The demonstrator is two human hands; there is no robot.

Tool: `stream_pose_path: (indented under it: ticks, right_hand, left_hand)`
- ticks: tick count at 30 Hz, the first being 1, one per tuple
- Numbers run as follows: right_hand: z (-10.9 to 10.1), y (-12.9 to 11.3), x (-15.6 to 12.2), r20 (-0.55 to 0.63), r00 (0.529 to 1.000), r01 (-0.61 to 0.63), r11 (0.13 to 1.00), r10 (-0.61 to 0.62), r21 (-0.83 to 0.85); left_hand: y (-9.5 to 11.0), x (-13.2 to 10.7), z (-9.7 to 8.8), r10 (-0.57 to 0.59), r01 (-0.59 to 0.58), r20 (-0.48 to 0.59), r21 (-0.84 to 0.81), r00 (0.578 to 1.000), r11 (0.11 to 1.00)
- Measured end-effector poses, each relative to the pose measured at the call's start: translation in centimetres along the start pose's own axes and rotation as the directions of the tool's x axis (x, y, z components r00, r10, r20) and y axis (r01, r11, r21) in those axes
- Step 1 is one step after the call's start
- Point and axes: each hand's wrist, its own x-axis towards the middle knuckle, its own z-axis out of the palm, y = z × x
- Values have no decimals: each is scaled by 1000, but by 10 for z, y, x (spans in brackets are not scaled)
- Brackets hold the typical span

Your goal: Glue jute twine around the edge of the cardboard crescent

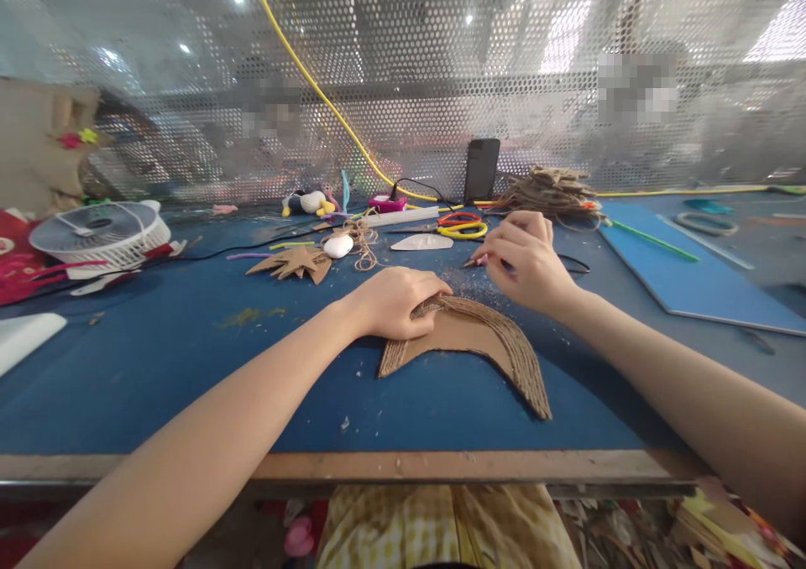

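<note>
A curved, crescent-shaped piece of cardboard (pixel 459 331) lies on the blue tabletop, with rows of brown twine (pixel 517 344) along its outer edge. My left hand (pixel 400 302) grips its upper left part, fingers curled over the edge. To the right, above the cardboard, my right hand (pixel 527 260) is curled with its fingers closed round a small pink pencil-like stick (pixel 481 260); its pointed end faces left and most of it is hidden. Scissors with yellow and red handles (pixel 464 227) lie just beyond that hand.
A bundle of twine (pixel 547 191) and a standing phone (pixel 482 170) are at the back. A blue board (pixel 705 267) lies right, a white fan (pixel 101 233) left. Jagged cardboard (pixel 293 263) and a white oval case (pixel 338 246) sit mid-left. Perforated metal screen (pixel 403 65) stands behind.
</note>
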Motion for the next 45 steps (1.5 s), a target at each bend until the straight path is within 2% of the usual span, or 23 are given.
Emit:
stream_pose_path:
  ticks: [5,12,18,22,37,45]
  right_hand:
    - [-7,-4,0,102,964,225,959,-245,175]
    - [-16,-7,4,145,906,314,859,-398,404]
    - [-13,-10,0,131,954,182,868,-270,462]
    - [-12,-12,-1,177,948,146,855,-265,497]
    - [-9,-17,-2,209,924,174,840,-320,514]
    - [-8,-14,-2,169,925,209,829,-339,518]
  left_hand:
    - [3,1,-3,44,-41,-15,163,999,986]
    - [5,2,-4,115,-86,-80,302,990,949]
    - [3,1,-1,148,-100,-151,289,977,952]
    - [0,1,1,168,-134,-124,243,978,961]
    - [0,0,1,123,-113,-108,91,987,989]
    - [2,0,0,112,-108,-83,46,990,993]
